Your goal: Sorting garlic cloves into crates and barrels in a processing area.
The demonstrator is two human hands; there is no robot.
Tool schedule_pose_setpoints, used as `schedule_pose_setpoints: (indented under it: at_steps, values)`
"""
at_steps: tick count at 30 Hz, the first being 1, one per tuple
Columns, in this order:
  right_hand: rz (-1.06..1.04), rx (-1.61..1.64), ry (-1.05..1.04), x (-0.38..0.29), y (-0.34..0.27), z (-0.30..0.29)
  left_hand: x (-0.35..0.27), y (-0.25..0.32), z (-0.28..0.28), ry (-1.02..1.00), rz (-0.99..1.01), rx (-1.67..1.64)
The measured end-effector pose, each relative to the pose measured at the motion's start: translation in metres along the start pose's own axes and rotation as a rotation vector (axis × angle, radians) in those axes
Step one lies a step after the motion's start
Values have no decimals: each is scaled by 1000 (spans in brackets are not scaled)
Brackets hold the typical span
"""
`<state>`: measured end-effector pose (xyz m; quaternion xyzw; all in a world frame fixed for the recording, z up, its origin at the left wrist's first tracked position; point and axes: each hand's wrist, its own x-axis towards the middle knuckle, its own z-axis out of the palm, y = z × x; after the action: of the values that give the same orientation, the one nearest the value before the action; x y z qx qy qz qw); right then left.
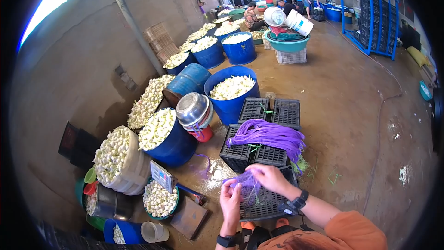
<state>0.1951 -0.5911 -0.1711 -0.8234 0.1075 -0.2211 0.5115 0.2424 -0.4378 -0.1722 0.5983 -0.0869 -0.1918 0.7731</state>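
Purple netting [247, 181] is stretched between my two hands, above a black plastic crate [265, 203] in front of me. My left hand [231, 198] pinches its near left end between thumb and fingers. At the upper right of the netting, my right hand [269, 177] has its fingers closed on it. Just beyond my hands, a bundle of purple mesh bags [267, 138] lies across black crates [236, 154] with green ties. To the left stand a scale with a keypad display [161, 177] and its flat metal platform [189, 217].
Blue tubs [173, 152] of peeled garlic bulbs line the left side, beside a white tub [133, 177]. A metal basin [190, 109] sits on a red bucket [202, 134]. A hose [378, 128] crosses the wet floor at right. Several people work far back.
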Motion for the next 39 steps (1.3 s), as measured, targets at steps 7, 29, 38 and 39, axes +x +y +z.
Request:
schedule_pose_setpoints:
  at_steps: [7,29,38,39]
  values:
    - [-191,-375,181,11,24,-68,19,14,-89,215,113,291]
    - [256,800,72,1,30,-72,19,14,-91,65,-189,140]
    - [-101,-368,-239,-6,18,-89,22,24,-104,201,-168,-482]
    - [-19,-228,-182,-4,19,-92,22,27,-104,195,-179,-449]
